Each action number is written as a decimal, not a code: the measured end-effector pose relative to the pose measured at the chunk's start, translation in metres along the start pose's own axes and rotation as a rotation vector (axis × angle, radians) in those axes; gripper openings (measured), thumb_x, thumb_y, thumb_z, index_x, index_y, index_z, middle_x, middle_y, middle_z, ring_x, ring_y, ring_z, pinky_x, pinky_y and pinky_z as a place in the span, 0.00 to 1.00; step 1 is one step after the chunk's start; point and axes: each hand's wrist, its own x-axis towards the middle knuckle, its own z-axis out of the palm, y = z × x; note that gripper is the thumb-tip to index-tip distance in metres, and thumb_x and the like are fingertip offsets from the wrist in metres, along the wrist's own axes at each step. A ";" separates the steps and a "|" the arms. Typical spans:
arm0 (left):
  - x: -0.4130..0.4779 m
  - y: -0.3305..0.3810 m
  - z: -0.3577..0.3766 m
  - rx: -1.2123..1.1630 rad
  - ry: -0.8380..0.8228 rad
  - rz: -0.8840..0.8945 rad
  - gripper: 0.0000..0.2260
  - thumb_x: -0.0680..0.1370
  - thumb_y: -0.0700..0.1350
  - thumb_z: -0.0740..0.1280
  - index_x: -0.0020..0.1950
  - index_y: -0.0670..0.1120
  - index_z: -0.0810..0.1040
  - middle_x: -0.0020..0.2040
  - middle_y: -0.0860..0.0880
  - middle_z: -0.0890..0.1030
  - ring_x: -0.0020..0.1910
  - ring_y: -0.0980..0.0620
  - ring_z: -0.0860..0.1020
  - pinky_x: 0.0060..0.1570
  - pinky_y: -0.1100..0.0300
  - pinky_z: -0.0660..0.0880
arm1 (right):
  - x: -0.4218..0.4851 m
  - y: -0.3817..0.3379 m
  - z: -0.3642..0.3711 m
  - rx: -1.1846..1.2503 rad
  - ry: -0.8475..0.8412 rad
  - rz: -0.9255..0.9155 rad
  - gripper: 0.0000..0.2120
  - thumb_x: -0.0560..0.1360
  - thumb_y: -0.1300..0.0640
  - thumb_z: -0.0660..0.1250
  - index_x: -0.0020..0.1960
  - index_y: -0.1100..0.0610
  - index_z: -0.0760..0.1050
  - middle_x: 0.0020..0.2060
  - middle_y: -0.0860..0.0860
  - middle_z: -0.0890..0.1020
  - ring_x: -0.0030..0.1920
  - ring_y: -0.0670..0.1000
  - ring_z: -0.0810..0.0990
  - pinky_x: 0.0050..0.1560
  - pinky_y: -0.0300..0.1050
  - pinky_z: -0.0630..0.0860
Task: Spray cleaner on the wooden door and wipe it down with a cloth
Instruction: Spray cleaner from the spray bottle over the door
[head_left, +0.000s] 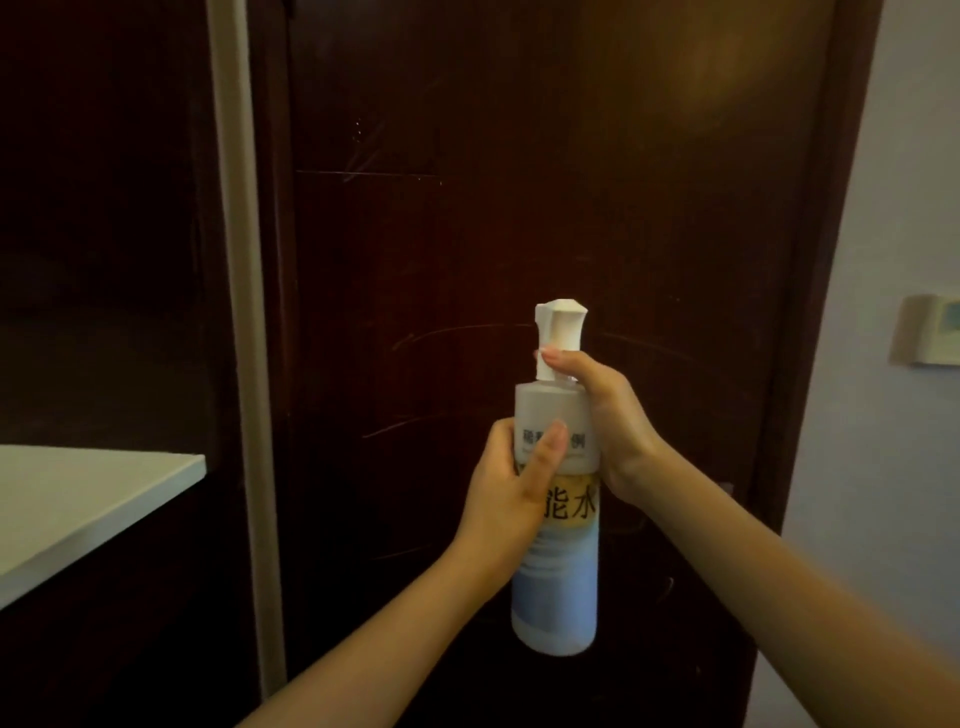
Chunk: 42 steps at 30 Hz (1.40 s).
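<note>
A tall spray bottle (556, 582) with a white trigger head and a pale blue and yellow label stands upright in front of the dark wooden door (519, 182). My left hand (511, 493) grips the bottle's body from the left, thumb across the label. My right hand (605, 415) wraps the neck from the right, a finger curled over the white trigger. The nozzle faces the door. Faint scratches and streaks show on the door's surface. No cloth is in view.
A white countertop (78, 499) juts in at the left, with a pale vertical frame strip (244, 312) beside it. On the light wall to the right of the door hangs a small beige wall panel (930, 330).
</note>
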 end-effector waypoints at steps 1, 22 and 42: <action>-0.001 -0.002 -0.009 0.004 0.012 0.001 0.22 0.65 0.62 0.63 0.52 0.50 0.70 0.48 0.48 0.81 0.44 0.56 0.82 0.39 0.65 0.77 | 0.002 0.002 0.008 0.026 -0.003 0.016 0.19 0.62 0.42 0.71 0.45 0.54 0.77 0.36 0.52 0.80 0.35 0.49 0.79 0.38 0.43 0.77; -0.011 -0.019 -0.029 0.059 0.136 -0.020 0.25 0.63 0.64 0.63 0.52 0.49 0.70 0.47 0.48 0.80 0.43 0.56 0.81 0.37 0.66 0.76 | 0.003 0.026 0.029 0.127 -0.042 0.083 0.20 0.62 0.43 0.72 0.44 0.57 0.76 0.35 0.53 0.80 0.34 0.50 0.79 0.38 0.44 0.77; -0.040 -0.087 0.101 -0.168 -0.257 -0.277 0.19 0.70 0.60 0.63 0.56 0.52 0.69 0.52 0.49 0.80 0.48 0.56 0.81 0.45 0.63 0.78 | -0.075 0.072 -0.091 -0.044 0.419 0.228 0.09 0.71 0.52 0.68 0.42 0.58 0.77 0.33 0.52 0.79 0.34 0.50 0.79 0.36 0.43 0.75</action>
